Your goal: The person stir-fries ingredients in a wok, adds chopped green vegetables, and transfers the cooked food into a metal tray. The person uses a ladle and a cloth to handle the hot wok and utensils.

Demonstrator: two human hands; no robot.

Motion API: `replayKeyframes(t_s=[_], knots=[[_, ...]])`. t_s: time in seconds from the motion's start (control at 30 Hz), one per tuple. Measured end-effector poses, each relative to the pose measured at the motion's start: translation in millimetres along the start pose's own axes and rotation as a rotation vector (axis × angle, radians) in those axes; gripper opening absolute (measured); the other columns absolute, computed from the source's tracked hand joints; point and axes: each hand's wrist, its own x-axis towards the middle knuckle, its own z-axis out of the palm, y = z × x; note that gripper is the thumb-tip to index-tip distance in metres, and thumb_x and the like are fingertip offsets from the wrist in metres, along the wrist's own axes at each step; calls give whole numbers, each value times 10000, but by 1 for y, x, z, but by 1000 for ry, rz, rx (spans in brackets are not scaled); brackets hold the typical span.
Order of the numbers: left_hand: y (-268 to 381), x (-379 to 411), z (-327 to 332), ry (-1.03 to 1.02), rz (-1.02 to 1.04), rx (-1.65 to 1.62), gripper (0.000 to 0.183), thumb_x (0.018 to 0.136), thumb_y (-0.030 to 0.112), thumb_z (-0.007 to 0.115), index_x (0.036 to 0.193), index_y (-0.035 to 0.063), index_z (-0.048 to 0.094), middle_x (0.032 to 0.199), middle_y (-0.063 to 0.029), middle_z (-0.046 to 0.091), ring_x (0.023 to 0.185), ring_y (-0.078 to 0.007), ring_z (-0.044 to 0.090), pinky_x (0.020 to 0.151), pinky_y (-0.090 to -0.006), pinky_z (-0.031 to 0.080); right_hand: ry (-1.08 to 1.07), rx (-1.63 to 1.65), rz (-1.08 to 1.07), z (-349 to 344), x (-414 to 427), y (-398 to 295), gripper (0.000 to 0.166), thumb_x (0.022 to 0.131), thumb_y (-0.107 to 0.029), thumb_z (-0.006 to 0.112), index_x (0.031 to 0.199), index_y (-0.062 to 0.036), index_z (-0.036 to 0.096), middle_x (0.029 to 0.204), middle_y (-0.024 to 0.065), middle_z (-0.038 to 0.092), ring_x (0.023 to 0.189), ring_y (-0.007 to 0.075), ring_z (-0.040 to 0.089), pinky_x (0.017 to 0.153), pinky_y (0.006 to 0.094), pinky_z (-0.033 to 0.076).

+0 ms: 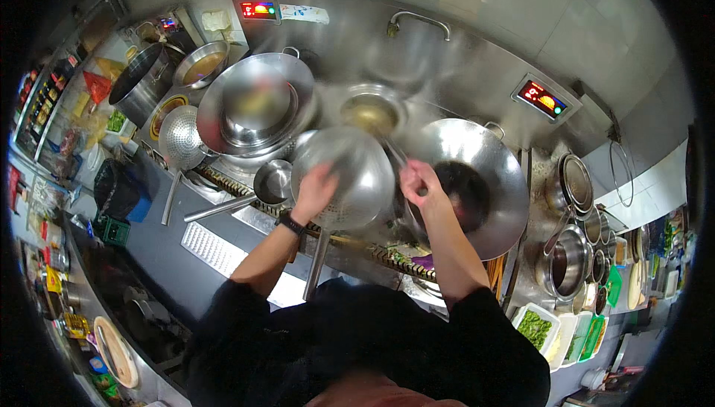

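Observation:
My left hand (317, 189) is blurred over a wide metal strainer (360, 169) with a long handle pointing towards me; whether it grips anything is unclear. My right hand (420, 182) is closed on the handle of a ladle (395, 152), whose blurred far end reaches a round pot of yellowish liquid (370, 112). Right of that hand sits a large metal wok (505, 183) with a dark bottom. On the left another wok (212, 108) holds a metal bowl with blurred contents. A small saucepan (273, 182) lies beside the strainer.
A perforated skimmer (181, 138), a tall pot (142, 80) and a bowl of brownish liquid (215, 49) stand at the left. A curved faucet (422, 16) is on the steel backsplash. Metal pots (578, 239) and a tray of chopped greens (535, 326) line the right.

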Motion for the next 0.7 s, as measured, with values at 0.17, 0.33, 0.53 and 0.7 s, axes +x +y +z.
replayKeyframes(t_s=[0.17, 0.33, 0.53, 0.7], knots=[[42, 106, 57, -153, -732, -774, 624, 915, 406, 651, 1332, 3, 423, 1135, -147, 565, 859, -234, 667, 679, -358, 588, -59, -34, -24, 12, -76, 15, 179, 1012, -137, 469, 1178, -197, 501, 782, 23, 485, 544, 79, 447, 398, 188, 354], [15, 148, 119, -78, -751, -1119, 344, 947, 227, 605, 1205, 13, 524, 966, -134, 626, 793, -232, 675, 668, -381, 621, -54, -4, 22, 45, -132, 37, 275, 983, -140, 501, 1251, -201, 521, 802, 38, 497, 542, 78, 428, 392, 193, 316], [-41, 123, 156, -207, -853, -917, 323, 976, 294, 500, 1100, 19, 612, 1010, -212, 666, 862, -337, 678, 786, -430, 569, 125, -185, -52, 56, -168, 62, 239, 993, -123, 469, 1224, -180, 446, 760, 17, 463, 529, 67, 403, 394, 188, 298], [-85, 113, 150, -187, -243, 312, 574, 1014, 457, 376, 891, -11, 685, 860, -254, 686, 800, -401, 688, 728, -485, 555, 238, -239, -33, 54, -172, 89, 287, 1005, -136, 467, 1284, -171, 407, 734, 13, 440, 524, 64, 402, 395, 196, 305]])
